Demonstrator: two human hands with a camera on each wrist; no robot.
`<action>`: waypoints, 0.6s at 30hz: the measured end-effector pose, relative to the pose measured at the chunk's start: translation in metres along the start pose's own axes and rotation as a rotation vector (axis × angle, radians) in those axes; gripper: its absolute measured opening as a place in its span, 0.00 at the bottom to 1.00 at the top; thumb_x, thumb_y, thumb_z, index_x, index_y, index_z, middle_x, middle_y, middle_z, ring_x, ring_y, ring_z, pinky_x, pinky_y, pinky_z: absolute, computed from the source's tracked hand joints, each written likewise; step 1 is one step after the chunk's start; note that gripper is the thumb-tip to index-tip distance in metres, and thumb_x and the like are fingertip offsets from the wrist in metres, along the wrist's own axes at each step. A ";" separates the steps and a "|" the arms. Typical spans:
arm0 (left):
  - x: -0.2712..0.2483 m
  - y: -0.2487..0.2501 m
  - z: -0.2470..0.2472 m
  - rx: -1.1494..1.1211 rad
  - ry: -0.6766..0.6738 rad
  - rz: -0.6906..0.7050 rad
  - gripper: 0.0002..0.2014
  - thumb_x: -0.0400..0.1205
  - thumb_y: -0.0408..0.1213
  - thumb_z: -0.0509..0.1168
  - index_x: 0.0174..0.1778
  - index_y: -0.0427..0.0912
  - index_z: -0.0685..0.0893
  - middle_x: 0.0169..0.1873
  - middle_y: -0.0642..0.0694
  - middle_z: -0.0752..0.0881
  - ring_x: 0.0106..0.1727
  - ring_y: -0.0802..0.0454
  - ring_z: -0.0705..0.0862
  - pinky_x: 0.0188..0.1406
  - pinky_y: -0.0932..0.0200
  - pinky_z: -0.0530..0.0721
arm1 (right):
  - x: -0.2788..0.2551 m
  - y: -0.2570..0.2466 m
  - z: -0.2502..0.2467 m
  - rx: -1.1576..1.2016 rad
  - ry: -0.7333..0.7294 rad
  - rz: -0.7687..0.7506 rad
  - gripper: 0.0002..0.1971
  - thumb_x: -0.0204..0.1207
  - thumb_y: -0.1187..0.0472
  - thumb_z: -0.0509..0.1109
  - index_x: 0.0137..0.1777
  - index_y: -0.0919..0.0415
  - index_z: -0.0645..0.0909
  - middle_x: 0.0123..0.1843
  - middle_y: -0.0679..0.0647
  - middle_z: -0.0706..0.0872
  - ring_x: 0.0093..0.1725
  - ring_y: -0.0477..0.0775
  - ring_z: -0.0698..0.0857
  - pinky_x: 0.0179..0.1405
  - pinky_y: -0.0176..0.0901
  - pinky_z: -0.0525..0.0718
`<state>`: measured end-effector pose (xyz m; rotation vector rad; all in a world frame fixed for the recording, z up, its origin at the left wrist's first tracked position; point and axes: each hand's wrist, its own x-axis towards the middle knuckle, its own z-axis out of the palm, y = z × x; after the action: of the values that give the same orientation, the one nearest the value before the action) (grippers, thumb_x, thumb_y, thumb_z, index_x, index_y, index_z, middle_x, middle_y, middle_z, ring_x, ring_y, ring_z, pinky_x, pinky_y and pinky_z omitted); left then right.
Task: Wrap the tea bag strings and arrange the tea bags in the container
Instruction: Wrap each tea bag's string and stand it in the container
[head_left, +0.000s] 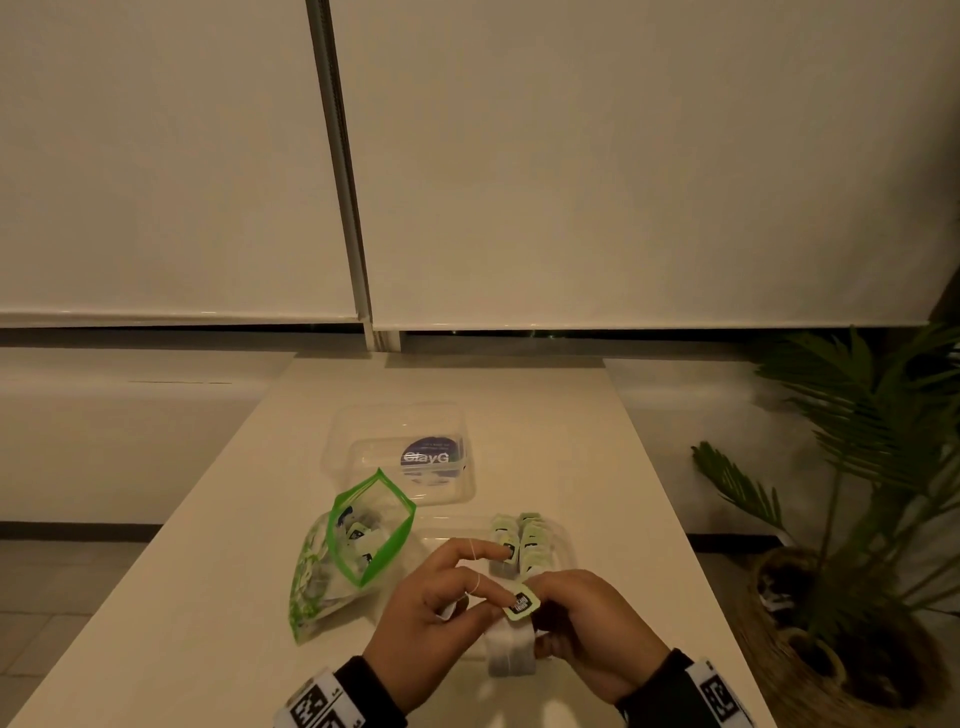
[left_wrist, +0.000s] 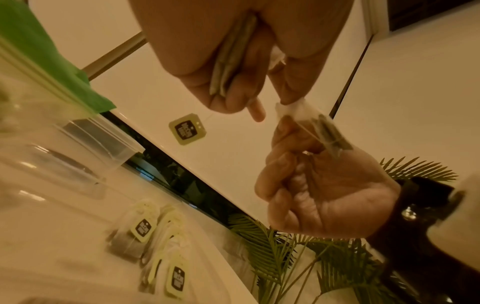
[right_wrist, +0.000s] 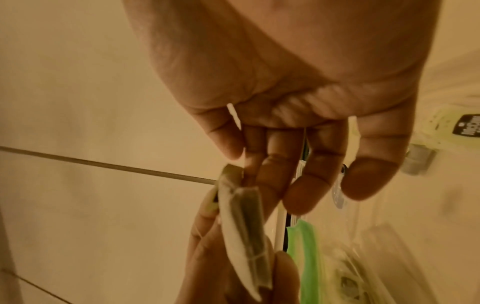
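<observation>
- Left hand (head_left: 431, 608): raised above the near part of the white rectangular table (head_left: 597, 467), index and middle fingers extended with the thin white string (head_left: 471, 551) looped across them; thumb and remaining fingers pinch a folded tea bag against the palm.
- Right hand (head_left: 587, 629): just beside the left hand, fingers curled, gripping the white paper tea bag with dark contents (head_left: 511, 652) at its edges; the bag hangs upright above the table.
- Pale green square tag with black print (head_left: 521, 601): suspended on the string between both hands.
- Clear plastic container (head_left: 563, 545): directly beyond the hands, holding a row of upright tagged tea bags (head_left: 524, 540).
- Green-rimmed transparent zip pouch (head_left: 363, 530): open, left of the container, close to the left hand.
- Clear plastic lid with a dark round label (head_left: 405, 457): further back, mid-table.
- Bare tabletop lies right of the container, up to the table's right edge; a potted palm (head_left: 857, 493) stands beyond that edge.
</observation>
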<state>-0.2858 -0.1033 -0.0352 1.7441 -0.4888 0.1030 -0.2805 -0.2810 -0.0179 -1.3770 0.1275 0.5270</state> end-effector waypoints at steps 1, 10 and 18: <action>0.001 0.001 -0.002 0.005 -0.014 0.018 0.04 0.73 0.41 0.71 0.37 0.51 0.92 0.58 0.58 0.85 0.29 0.65 0.76 0.32 0.63 0.73 | -0.001 -0.001 0.001 0.053 0.008 0.012 0.08 0.75 0.70 0.62 0.39 0.68 0.82 0.32 0.60 0.81 0.29 0.52 0.78 0.29 0.44 0.78; 0.002 -0.002 0.001 -0.371 0.120 -0.383 0.14 0.67 0.44 0.73 0.47 0.44 0.89 0.33 0.48 0.85 0.19 0.54 0.65 0.18 0.64 0.64 | 0.000 -0.004 -0.001 -0.245 0.092 -0.250 0.15 0.78 0.67 0.70 0.29 0.57 0.85 0.30 0.49 0.82 0.34 0.47 0.78 0.37 0.39 0.78; 0.004 -0.014 0.015 -0.171 0.157 -0.441 0.11 0.80 0.29 0.69 0.30 0.37 0.82 0.25 0.50 0.87 0.15 0.57 0.68 0.14 0.64 0.68 | 0.017 -0.009 -0.001 -0.557 0.151 -0.365 0.07 0.74 0.64 0.74 0.35 0.55 0.86 0.29 0.44 0.82 0.31 0.41 0.77 0.36 0.36 0.78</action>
<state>-0.2796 -0.1171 -0.0501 1.6222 0.0088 -0.1121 -0.2612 -0.2780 -0.0172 -1.9324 -0.1610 0.1499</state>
